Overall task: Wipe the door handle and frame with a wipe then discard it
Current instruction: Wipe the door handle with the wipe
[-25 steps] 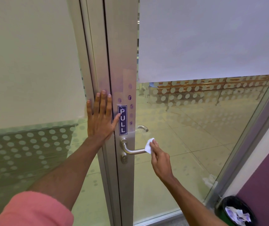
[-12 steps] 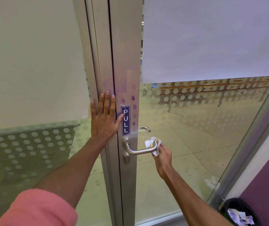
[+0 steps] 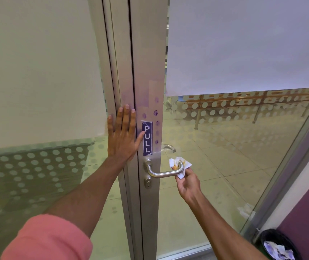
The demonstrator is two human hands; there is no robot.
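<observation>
Since half a second back, the right hand point(image 3: 188, 184) has slid a touch lower and out along the lever, so the wipe point(image 3: 180, 166) now sits wrapped round the very tip of the handle point(image 3: 164, 172) instead of bunched on top of it. A full second back it was only dabbing the end from above. So from my seat this reads as the handle pass nearly wrapping up, with the frame strokes and the binning not yet done.

Nearest to me is the pink sleeve point(image 3: 47, 239) on the left arm, low left. Following that arm up, the left hand point(image 3: 123, 136) is flat and spread, palm pressed on the frame point(image 3: 121, 72), thumb tip reaching across to the PULL sticker point(image 3: 147, 138). It hasn't budged, looks like it's just steadying the door.

Right hand comes up from the lower right, fingers closed and pinching the wipe against the lever's free end, from below and to the right. The wipe has some orange-brown marks on it, can't tell if that's dirt or print. So the wipe is right at the handle tip, touching the right hand, well apart from the left hand.

Just above the sticker there are purple smudges point(image 3: 155, 112) on the metal, my guess for where the wipe goes next.

Near the bottom right corner sits a black bin point(image 3: 273, 239) with crumpled paper in it, handy for the discard. Further off, through the glass, just tiled floor.
</observation>
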